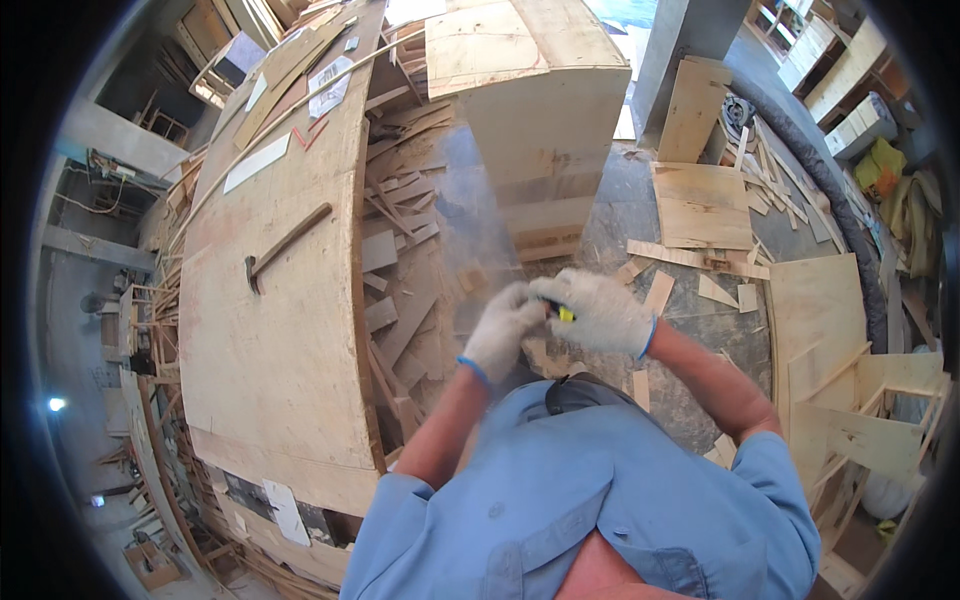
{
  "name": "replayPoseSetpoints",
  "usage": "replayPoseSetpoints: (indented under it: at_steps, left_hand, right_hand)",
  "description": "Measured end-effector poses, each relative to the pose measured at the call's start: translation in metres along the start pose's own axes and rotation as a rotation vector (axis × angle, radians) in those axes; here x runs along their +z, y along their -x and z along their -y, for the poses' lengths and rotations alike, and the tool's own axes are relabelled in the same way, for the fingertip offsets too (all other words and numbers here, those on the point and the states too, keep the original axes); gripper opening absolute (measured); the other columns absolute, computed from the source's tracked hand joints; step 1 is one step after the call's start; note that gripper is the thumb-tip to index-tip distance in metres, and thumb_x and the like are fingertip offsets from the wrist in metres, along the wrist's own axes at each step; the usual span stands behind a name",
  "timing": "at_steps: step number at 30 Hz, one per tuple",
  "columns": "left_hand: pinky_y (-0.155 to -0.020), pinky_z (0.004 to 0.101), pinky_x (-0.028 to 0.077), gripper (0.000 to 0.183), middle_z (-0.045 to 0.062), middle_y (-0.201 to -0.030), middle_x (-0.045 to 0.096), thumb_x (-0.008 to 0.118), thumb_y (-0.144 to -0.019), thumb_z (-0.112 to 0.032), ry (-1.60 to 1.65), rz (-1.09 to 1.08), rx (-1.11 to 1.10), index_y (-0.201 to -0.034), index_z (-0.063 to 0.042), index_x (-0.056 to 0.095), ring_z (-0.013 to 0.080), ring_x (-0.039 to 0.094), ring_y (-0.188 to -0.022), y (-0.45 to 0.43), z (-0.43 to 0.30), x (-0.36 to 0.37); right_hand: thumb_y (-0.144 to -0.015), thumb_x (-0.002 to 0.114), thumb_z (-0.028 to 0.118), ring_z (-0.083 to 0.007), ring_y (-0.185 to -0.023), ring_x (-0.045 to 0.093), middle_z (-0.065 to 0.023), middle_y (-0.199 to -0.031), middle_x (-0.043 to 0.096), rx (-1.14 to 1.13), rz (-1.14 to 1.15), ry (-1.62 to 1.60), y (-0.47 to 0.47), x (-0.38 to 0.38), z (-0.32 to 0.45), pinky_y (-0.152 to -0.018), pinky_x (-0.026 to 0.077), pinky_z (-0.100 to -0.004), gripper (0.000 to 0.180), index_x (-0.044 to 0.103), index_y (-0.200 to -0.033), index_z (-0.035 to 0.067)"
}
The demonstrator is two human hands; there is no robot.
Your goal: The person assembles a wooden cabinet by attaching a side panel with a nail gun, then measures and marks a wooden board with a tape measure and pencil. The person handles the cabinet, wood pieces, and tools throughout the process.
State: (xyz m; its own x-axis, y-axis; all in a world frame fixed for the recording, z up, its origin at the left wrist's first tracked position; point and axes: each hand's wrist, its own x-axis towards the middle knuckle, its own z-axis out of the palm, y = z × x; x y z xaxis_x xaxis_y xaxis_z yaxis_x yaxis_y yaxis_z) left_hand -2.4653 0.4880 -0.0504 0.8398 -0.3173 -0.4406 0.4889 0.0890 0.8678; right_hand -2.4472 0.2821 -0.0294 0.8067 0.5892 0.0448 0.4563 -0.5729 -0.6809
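Both my hands wear off-white knit gloves with blue cuffs and meet in front of my waist. My right hand is closed around a small black-and-yellow tool, possibly a tape measure; most of it is hidden by the glove. My left hand has its fingertips against the right hand's, beside the tool; whether it grips part of it cannot be seen. Beyond the hands stands a tall plywood box. A hammer with a wooden handle lies on the plywood-topped workbench to my left.
Wood offcuts litter the floor between bench and box. More scraps and a square plywood panel lie ahead to the right. Wooden frames stand close on my right. A long wooden strip and paper sheets rest on the bench.
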Motion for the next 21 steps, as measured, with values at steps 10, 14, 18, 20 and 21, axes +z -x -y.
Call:
replayPoseSetpoints:
  at_steps: [10,14,18,20,21]
  left_hand:
    - [-0.077,0.0316,0.061,0.015,0.007,-0.094,0.073,0.071,-0.098,-0.008,0.198,-0.250,0.556,-0.111,0.000,0.072,0.0150,0.070,-0.080,-0.157,-0.110,-0.110]
    - [-0.077,0.0306,0.061,0.014,0.007,-0.099,0.075,0.073,-0.099,-0.008,0.244,-0.335,0.612,-0.111,0.000,0.073,0.0148,0.070,-0.081,-0.211,-0.121,-0.113]
    - [-0.076,0.0290,0.059,0.012,0.005,-0.098,0.076,0.075,-0.098,-0.008,0.256,-0.394,0.704,-0.108,-0.002,0.076,0.0122,0.069,-0.082,-0.226,-0.135,-0.103]
    - [-0.075,0.0287,0.059,0.013,0.005,-0.097,0.076,0.076,-0.098,-0.009,0.205,-0.416,0.733,-0.108,-0.002,0.076,0.0119,0.068,-0.082,-0.228,-0.141,-0.100]
    - [-0.075,0.0286,0.058,0.013,0.005,-0.097,0.076,0.076,-0.097,-0.009,0.178,-0.428,0.751,-0.109,-0.002,0.076,0.0118,0.068,-0.082,-0.230,-0.143,-0.100]
  right_hand:
    - [-0.091,0.077,0.021,-0.0327,-0.101,0.071,-0.0107,-0.107,0.069,0.074,-0.366,0.748,-0.021,-0.147,-0.104,-0.088,0.059,-0.0448,0.036,0.069,-0.126,0.016]
    - [-0.095,0.074,0.025,-0.0318,-0.103,0.071,-0.0091,-0.111,0.069,0.023,-0.399,0.872,-0.041,-0.183,-0.118,-0.088,0.059,-0.0442,0.034,0.068,-0.128,0.017]
    - [-0.098,0.070,0.027,-0.0306,-0.105,0.072,-0.0087,-0.110,0.069,0.022,-0.417,0.933,-0.060,-0.199,-0.124,-0.092,0.060,-0.0440,0.031,0.069,-0.127,0.016]
    - [-0.099,0.069,0.028,-0.0300,-0.107,0.072,-0.0084,-0.111,0.070,0.029,-0.410,0.976,-0.069,-0.207,-0.125,-0.094,0.059,-0.0445,0.032,0.070,-0.129,0.016]
    - [-0.099,0.069,0.028,-0.0301,-0.107,0.072,-0.0084,-0.112,0.070,0.018,-0.418,0.960,-0.072,-0.210,-0.127,-0.095,0.059,-0.0445,0.033,0.070,-0.130,0.016]
